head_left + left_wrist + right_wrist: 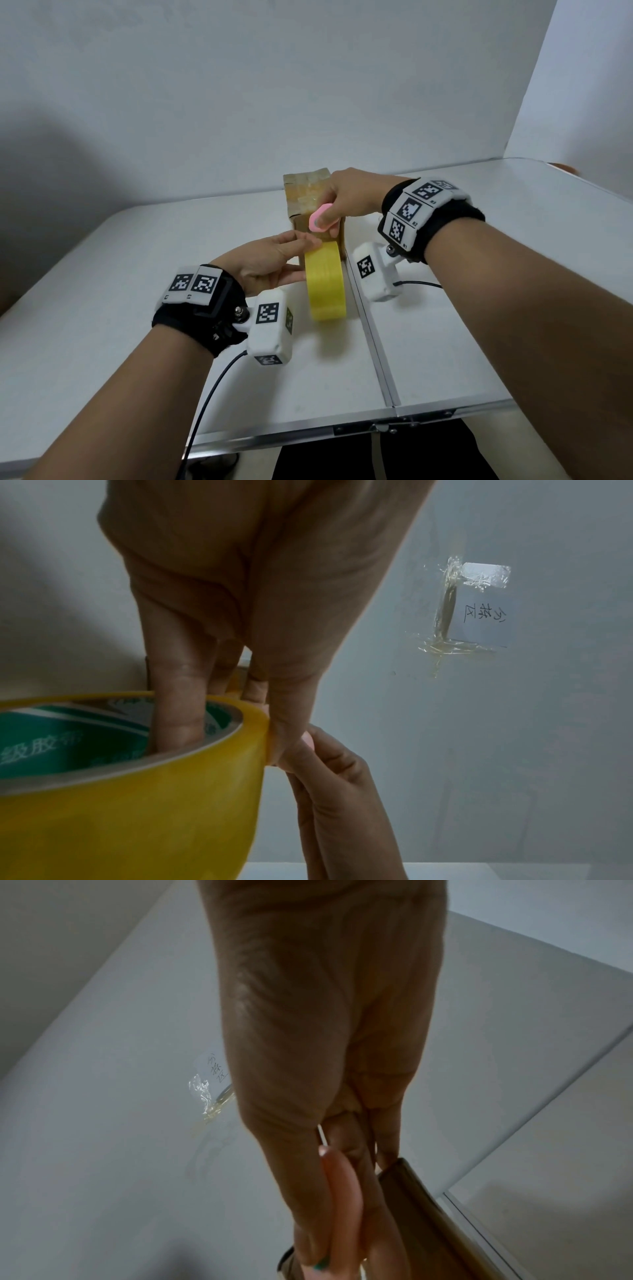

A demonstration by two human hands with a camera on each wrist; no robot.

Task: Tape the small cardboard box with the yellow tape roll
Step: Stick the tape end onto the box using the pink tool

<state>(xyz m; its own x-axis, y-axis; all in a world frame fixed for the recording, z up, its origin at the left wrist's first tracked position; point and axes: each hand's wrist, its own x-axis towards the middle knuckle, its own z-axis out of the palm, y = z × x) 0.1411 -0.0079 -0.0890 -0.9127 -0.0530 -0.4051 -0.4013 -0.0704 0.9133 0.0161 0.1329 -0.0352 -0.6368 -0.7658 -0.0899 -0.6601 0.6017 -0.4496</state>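
The small cardboard box (306,197) stands on the white table (137,308), its top covered with glossy tape patches. Just in front of it my left hand (291,260) holds the yellow tape roll (326,284) upright. The left wrist view shows fingers (178,710) inside the roll's (137,791) green printed core and the thumb on its outer face. My right hand (334,210) reaches over the box's near top edge and grips a small pink cutter (320,217) directly above the roll. In the right wrist view the cutter (342,1191) lies along the fingers beside the box (428,1218).
A seam (373,342) runs front to back through the folding table just right of the roll. White walls close in behind and to the right. A handwritten paper note (479,610) is taped to the wall. A black cable (212,394) trails from the left wrist camera.
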